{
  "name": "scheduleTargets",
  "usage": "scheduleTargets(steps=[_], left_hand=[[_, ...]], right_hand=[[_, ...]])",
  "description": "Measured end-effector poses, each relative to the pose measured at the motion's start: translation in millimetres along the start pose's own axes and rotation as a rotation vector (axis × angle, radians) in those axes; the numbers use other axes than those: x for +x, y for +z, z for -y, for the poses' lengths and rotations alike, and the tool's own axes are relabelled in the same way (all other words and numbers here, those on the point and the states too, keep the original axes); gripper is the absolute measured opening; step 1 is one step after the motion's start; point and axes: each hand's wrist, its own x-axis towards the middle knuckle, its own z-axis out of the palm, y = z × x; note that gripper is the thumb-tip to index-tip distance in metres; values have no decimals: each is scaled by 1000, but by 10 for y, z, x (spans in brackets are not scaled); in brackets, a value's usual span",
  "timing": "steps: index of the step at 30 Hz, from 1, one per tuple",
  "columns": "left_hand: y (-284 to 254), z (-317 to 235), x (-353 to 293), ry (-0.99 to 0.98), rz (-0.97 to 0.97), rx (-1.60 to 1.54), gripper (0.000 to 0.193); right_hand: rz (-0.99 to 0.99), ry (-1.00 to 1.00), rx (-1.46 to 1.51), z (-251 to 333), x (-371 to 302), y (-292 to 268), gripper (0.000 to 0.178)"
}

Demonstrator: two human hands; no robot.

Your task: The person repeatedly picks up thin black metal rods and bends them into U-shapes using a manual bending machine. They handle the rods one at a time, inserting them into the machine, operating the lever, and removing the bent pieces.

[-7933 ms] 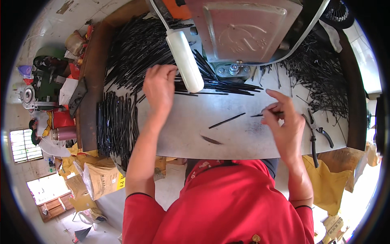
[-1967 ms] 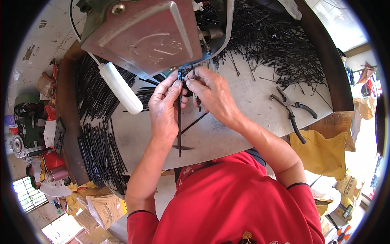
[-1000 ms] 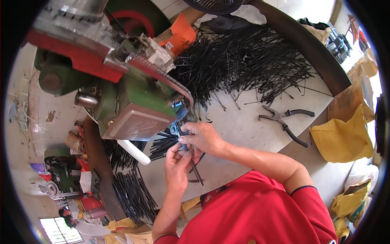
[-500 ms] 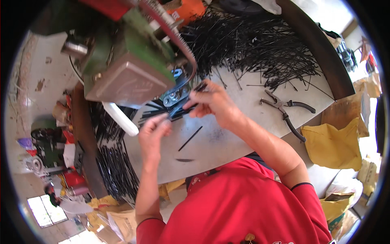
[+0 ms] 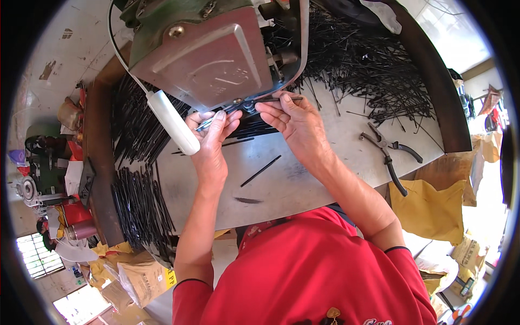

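My left hand (image 5: 212, 132) is closed, pinching a slim shiny metal tool (image 5: 204, 125) just below the front edge of a green machine with a brownish metal cover (image 5: 206, 67). Thumb and fingers of my right hand (image 5: 295, 122) grip a thin black rod (image 5: 275, 99) at the machine's lower right corner. The inner ends of both held pieces meet near a small round metal fitting (image 5: 248, 106), partly covered by the machine and my fingers. Whether they touch it, I cannot tell. Beside my left hand hangs a white lever handle (image 5: 173, 122).
Pliers with dark handles (image 5: 385, 147) lie open at the right. A loose black rod (image 5: 260, 171) and a flat dark sliver (image 5: 248, 200) rest on the metal tabletop (image 5: 319, 187). Black rods are heaped at the back (image 5: 368, 67) and bundled at the left (image 5: 140, 208). A raised brown rim (image 5: 441, 92) borders the table.
The view has shifted, so the machine appears farther right and more head-on. My hands have risen closer under its front edge, and my left hand has come nearer the white handle.
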Motion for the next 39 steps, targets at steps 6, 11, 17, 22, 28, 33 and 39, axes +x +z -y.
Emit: scheduleTargets(steps=[6,11,17,22,28,33,39], left_hand=[[34,80,-1,-36,-24,-37,20],[-9,120,-31,-85,-52,-102,16],[25,66,-40,-81,-86,-99,18],[12,97,26,-174,-90,-146,17],[-113,134,17,-247,-82,-227,16],[-7,62,-20,-139,-105,-163,19],[-31,107,52,-212,-88,-145,21]], right_hand=[[0,-24,19,-34,42,-69,19],[21,-54,24,-60,-11,-39,18],[31,-55,27,-61,-7,-26,19],[-29,-76,-34,-72,-22,-15,20],[-2,-96,-114,-44,-81,71,21],[24,-110,-101,4,-79,85,19],[-11,-102,-70,-57,-46,25,23]])
